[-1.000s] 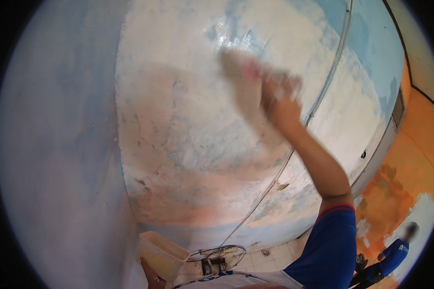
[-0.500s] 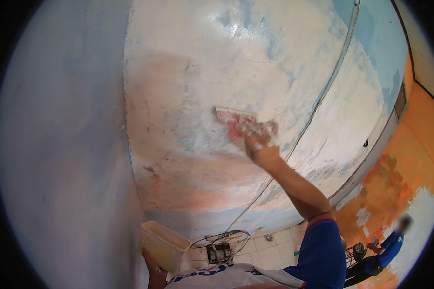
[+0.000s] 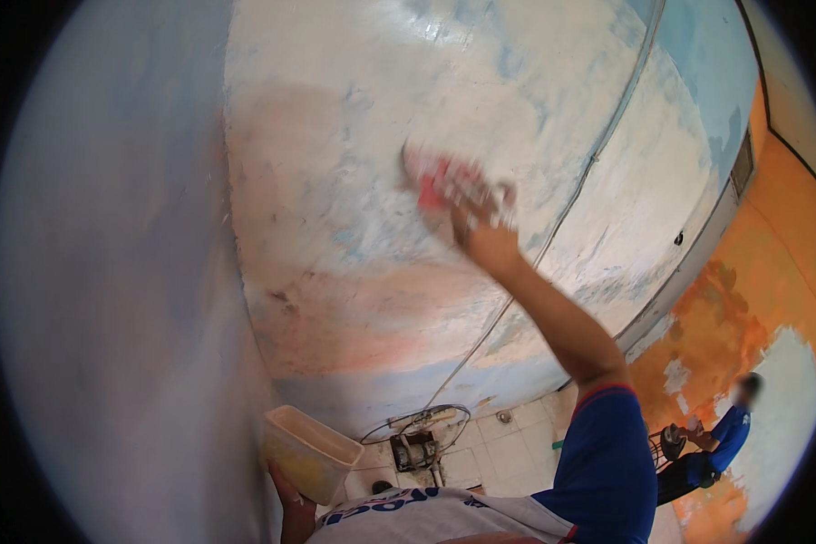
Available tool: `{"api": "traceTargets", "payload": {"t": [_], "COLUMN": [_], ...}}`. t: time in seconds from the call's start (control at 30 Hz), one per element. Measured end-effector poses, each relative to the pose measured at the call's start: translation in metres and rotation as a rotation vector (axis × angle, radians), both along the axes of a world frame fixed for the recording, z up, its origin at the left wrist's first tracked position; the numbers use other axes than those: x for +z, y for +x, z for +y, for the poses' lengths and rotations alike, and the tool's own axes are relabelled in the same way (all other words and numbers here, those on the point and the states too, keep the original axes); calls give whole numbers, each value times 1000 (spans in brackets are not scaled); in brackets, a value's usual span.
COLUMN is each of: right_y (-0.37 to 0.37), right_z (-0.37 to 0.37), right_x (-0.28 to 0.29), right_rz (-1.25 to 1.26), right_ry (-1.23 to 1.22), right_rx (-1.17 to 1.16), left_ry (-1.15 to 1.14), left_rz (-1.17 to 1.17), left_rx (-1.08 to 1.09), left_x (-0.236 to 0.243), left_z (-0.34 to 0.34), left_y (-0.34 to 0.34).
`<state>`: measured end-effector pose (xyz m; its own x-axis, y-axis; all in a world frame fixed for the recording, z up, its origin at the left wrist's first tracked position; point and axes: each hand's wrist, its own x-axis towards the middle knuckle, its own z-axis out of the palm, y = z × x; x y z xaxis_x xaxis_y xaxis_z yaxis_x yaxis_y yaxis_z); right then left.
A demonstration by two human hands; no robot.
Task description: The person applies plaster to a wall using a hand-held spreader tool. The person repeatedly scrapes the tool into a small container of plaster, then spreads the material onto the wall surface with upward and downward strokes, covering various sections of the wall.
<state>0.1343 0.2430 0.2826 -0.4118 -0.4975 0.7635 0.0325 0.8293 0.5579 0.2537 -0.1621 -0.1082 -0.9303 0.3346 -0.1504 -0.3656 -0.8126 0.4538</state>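
Observation:
My right hand (image 3: 482, 222) grips a red putty spreader (image 3: 433, 181), its blade up against the patchy cream and pale blue wall (image 3: 363, 227) ahead of me. White smears cover the fingers, and both hand and spreader are blurred by motion. Low on the left, my left hand (image 3: 290, 494) holds a pale yellowish rectangular plastic tub (image 3: 306, 453) from its side and underneath. The tub is tilted, its opening facing up; what lies at its bottom is hidden. Most of the left fingers are out of sight behind the tub.
A bluish side wall (image 3: 109, 272) meets the worked wall at a corner on the left. A cable (image 3: 567, 213) runs diagonally down the wall. On the tiled floor lies a dark box-like device (image 3: 414, 451) with a coiled cord. Far right, a person in blue (image 3: 730, 435) stands by an orange wall.
My right hand has swept the spreader upward along the wall and slightly left. My left hand still holds the tub in nearly the same place.

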Motion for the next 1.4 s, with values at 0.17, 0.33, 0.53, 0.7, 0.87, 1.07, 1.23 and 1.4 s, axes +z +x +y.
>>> {"api": "traceTargets", "payload": {"t": [0.17, 0.33, 0.53, 0.7, 0.87, 1.07, 1.23, 1.4], "right_y": [9, 11, -17, 9, 11, -13, 27, 19], "right_z": [21, 49, 44, 21, 37, 15, -37, 1], "right_x": [59, 228, 25, 51, 258, 166, 99, 266], "right_rz": [326, 633, -8, 114, 619, 142, -325, 462], "right_ry": [-176, -200, -184, -337, -124, -268, -303, -220], "right_rx": [139, 118, -154, 142, 160, -198, 76, 250], "left_ry": [-19, -67, 429, 72, -14, 98, 88, 45], "left_rz": [45, 138, -319, 17, 130, 45, 123, 78], "left_rx": [-31, -65, -136, 14, 21, 64, 98, 73], "left_x": [17, -3, 33, 19, 53, 15, 24, 20], "left_z": [8, 14, 18, 39, 60, 60, 56, 58], "left_y": [4, -2, -7, -16, -24, -41, -37, -36]}}
